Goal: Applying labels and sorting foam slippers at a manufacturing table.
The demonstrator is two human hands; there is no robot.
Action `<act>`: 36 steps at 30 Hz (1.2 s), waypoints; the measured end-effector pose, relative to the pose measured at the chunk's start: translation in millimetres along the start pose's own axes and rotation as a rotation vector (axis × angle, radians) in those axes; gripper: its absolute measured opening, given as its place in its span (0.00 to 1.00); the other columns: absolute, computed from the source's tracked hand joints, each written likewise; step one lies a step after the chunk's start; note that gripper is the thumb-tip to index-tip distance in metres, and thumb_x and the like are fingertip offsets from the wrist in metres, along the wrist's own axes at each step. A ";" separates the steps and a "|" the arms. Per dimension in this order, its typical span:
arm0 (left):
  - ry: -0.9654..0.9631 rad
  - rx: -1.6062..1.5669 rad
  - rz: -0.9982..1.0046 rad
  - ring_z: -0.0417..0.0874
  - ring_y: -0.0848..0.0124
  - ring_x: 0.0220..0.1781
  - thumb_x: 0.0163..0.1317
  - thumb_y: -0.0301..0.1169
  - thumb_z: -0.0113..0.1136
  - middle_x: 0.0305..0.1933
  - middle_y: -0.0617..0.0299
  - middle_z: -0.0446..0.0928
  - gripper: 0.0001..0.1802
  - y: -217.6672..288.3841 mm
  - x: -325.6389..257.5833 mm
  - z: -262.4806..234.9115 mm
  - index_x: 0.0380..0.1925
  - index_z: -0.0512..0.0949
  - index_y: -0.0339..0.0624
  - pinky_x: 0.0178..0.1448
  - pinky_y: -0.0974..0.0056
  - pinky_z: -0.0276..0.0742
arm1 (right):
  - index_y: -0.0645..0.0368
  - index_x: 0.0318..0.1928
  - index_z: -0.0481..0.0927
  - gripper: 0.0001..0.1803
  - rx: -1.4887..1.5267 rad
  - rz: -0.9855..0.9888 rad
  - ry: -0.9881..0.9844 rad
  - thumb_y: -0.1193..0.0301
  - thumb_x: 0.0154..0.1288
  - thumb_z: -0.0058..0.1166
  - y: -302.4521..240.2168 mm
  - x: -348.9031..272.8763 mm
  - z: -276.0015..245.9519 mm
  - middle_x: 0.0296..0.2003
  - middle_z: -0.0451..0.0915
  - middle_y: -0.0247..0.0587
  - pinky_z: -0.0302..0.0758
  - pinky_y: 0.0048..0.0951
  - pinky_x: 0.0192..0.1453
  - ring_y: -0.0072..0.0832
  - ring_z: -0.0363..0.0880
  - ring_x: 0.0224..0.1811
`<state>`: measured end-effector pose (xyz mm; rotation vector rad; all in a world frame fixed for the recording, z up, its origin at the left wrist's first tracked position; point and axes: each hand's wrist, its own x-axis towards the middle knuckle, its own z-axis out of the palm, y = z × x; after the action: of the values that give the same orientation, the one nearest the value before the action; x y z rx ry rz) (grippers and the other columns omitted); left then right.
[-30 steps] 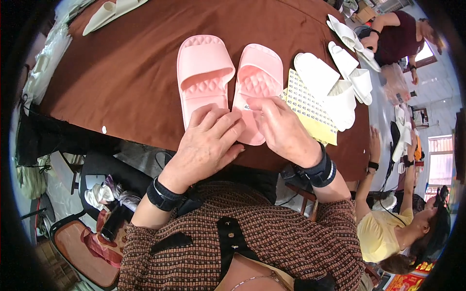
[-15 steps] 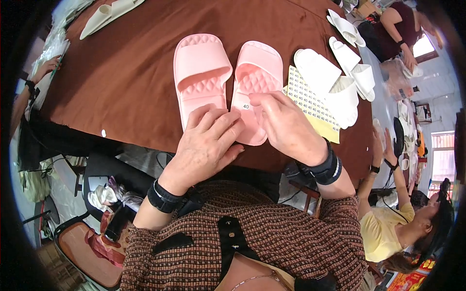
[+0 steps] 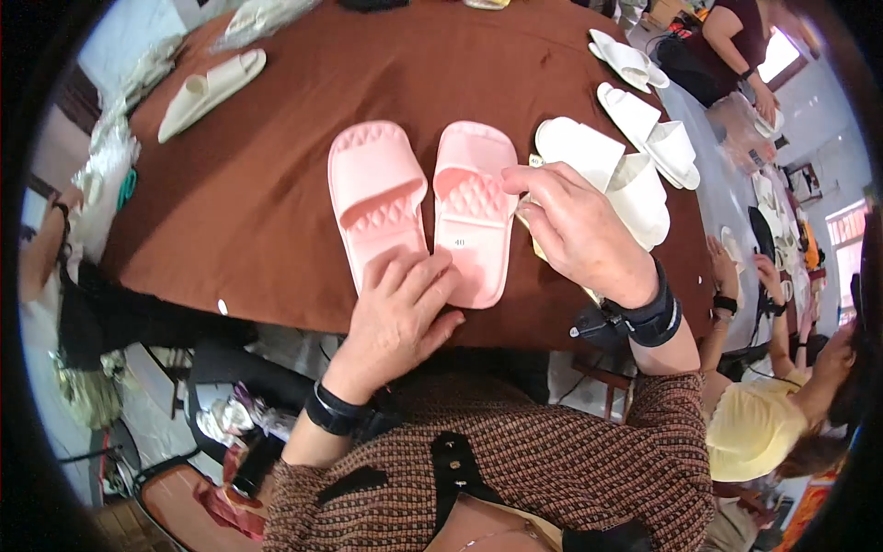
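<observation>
Two pink slippers lie side by side before me, toes pointing away. My left hand (image 3: 400,308) rests over the heel of the left slipper (image 3: 375,166), fingertips reaching the edge of the right slipper (image 3: 478,281). Its fingers lie outstretched, with the thumb apart. A small white printed label (image 3: 459,243) sits on the right slipper's insole. Beside that slipper, my right hand (image 3: 579,221) is curled, index finger and thumb drawn toward each other. Whatever they pinch, if anything, is too small to make out. Under this hand, a yellow label sheet (image 3: 536,248) is mostly hidden.
Several white slippers, including one near pair (image 3: 579,147), lie at the right. A cream slipper (image 3: 210,92) is at the far left of the brown-covered table (image 3: 276,202). Plastic bags (image 3: 262,20) lie along the far left edge. Other people's arms show on both sides.
My right hand has moved right, away from the right slipper's insole and over the label sheet, which it now mostly covers. My left hand stays on the slipper. The whole view has shifted.
</observation>
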<state>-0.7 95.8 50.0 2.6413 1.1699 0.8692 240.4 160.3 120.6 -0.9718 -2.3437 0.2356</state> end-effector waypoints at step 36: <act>-0.197 -0.092 -0.178 0.77 0.52 0.54 0.54 0.33 0.68 0.57 0.46 0.72 0.35 -110.1 51.6 -64.1 0.64 0.70 0.40 0.56 0.56 0.75 | 0.68 0.57 0.76 0.25 0.755 0.434 -0.023 0.68 0.63 0.65 82.6 6.9 38.8 0.49 0.81 0.39 0.74 0.27 0.55 0.22 0.77 0.50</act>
<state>-78.9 201.5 89.9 2.4394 1.2569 0.6013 262.8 226.7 61.7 -1.0465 -1.7749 1.1989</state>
